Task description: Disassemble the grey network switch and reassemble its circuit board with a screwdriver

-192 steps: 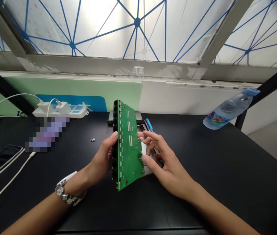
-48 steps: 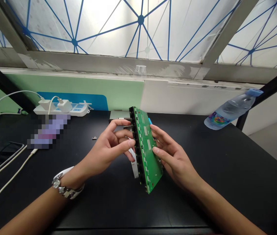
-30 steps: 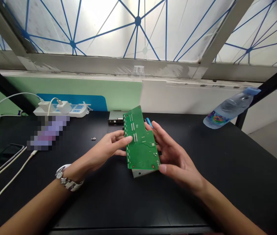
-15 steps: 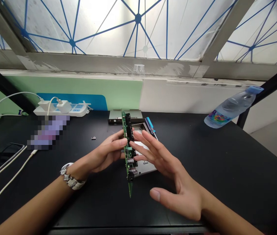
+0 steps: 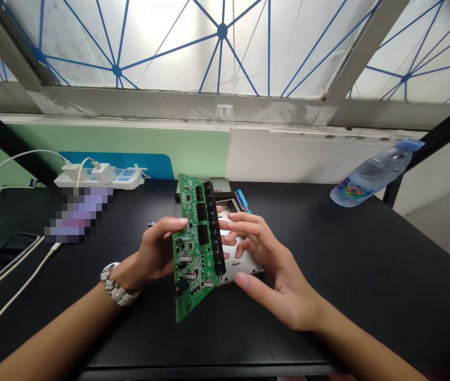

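A green circuit board [image 5: 193,264] with a row of black ports along its right edge is held tilted above the table. My left hand [image 5: 159,246] grips its left side, thumb on the component face and the other fingers behind. To the right of the board, my right hand [image 5: 272,270] is open, fingers spread and slightly bent, their tips close to the ports; whether they touch cannot be made out. Beneath and behind lies an open metal casing tray [image 5: 246,264], partly covered by the board and my right hand. Another metal casing piece [image 5: 221,186] sits farther back.
A screwdriver with a blue handle [image 5: 242,200] lies behind the tray. Small screws [image 5: 151,224] are left of the board. A power strip [image 5: 125,179] with plugs and white cables is at the back left. A water bottle [image 5: 371,177] leans at the right. The black table [image 5: 328,264] spreads around.
The board has turned so its component face shows toward me, and its lower end swung left. My right hand has shifted slightly left, its fingers more bent and its thumb higher.
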The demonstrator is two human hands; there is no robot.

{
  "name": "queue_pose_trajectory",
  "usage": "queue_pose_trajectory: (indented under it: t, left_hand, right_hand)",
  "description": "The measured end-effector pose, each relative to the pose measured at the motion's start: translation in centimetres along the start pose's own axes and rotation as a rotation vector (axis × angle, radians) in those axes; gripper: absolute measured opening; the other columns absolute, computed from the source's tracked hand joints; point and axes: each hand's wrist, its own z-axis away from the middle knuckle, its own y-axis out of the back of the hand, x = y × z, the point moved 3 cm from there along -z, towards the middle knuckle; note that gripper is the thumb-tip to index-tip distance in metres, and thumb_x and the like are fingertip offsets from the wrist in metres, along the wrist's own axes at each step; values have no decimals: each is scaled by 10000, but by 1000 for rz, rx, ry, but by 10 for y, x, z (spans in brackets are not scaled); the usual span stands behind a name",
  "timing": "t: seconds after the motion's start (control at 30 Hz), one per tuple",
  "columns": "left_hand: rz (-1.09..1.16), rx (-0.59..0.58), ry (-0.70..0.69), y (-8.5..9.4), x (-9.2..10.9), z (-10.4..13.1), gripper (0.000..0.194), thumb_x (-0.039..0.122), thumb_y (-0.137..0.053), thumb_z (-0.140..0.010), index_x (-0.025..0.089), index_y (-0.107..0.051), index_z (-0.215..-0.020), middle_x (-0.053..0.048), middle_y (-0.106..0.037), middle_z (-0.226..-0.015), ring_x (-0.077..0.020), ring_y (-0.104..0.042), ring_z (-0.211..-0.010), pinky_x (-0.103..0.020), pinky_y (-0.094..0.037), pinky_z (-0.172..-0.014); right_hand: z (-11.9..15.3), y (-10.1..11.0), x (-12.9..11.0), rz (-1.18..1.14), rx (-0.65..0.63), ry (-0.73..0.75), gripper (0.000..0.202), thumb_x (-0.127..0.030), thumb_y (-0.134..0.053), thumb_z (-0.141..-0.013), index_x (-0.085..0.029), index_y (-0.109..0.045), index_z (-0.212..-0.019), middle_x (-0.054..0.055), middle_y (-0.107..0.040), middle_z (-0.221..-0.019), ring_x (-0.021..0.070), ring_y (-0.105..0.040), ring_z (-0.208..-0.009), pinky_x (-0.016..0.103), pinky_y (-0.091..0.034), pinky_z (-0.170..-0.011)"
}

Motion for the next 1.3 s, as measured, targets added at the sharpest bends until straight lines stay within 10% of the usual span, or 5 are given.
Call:
queue_pose_trajectory:
  t: [0.6, 0.97, 1.3]
  left_hand:
    - [-14, -55, -51, 3, -3, -1, 660, 547, -593, -919, 192, -526, -1471, -174, -716, -1307, -414, -665, -1233, -592, -519, -1024]
    - [63, -93, -80, 6, -3, 0, 541, 491, -526, -967, 149, -587, -1382, -202, -589, -1487, -432, -609, -1306, -631, -488, -1062]
    - [22, 8, -67, 9, -2, -3, 545, 543, -619, -924, 178, -615, -1329, -180, -630, -1420, -429, -653, -1235, -608, -526, -1015]
  right_hand:
    - [0, -7, 0, 148, 3, 41, 665, -156, -737, -805, -327, -504, -1404, 105, -459, -1500, 349, -375, -1444, 439, -526, -950]
    - [-7, 2, 17, 137, 197, -155, 37, -259, -635, -984, -237, -630, -1012, 19, -677, -921, 181, -655, -842, 337, -513, -773]
    - [-8, 6, 21, 193, 192, -169, 79, -254, -605, -985, -217, -672, -1007, 20, -689, -945, 162, -628, -812, 306, -484, -730]
